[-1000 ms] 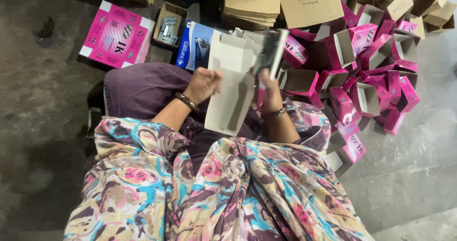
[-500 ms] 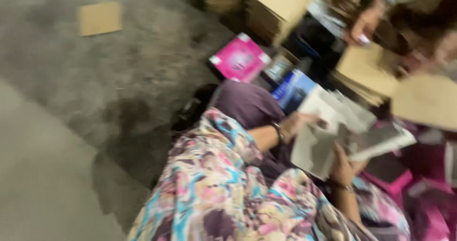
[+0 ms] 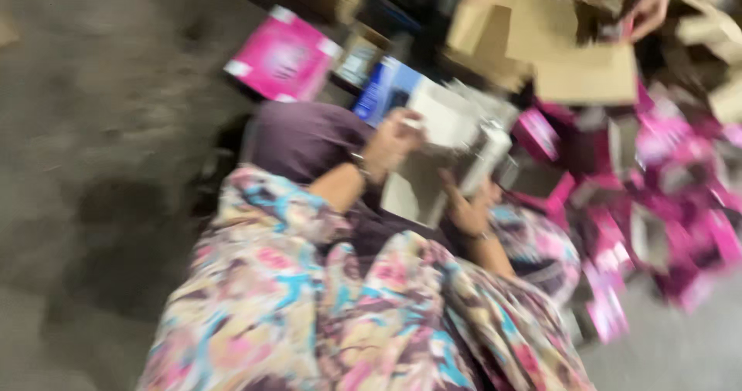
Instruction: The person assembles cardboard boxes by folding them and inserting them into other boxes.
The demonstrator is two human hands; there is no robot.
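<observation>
Right now my left hand grips the upper edge of a flat white carton blank, fingers curled over it. My right hand holds the lower side of the same blank, closed on it as far as the blur lets me tell. It sits above my lap, over the purple cloth on my knee. Beyond it lie a pink box, a blue box, brown cardboard sheets, and a heap of pink cartons to my right. Another person's hand reaches in at the top.
</observation>
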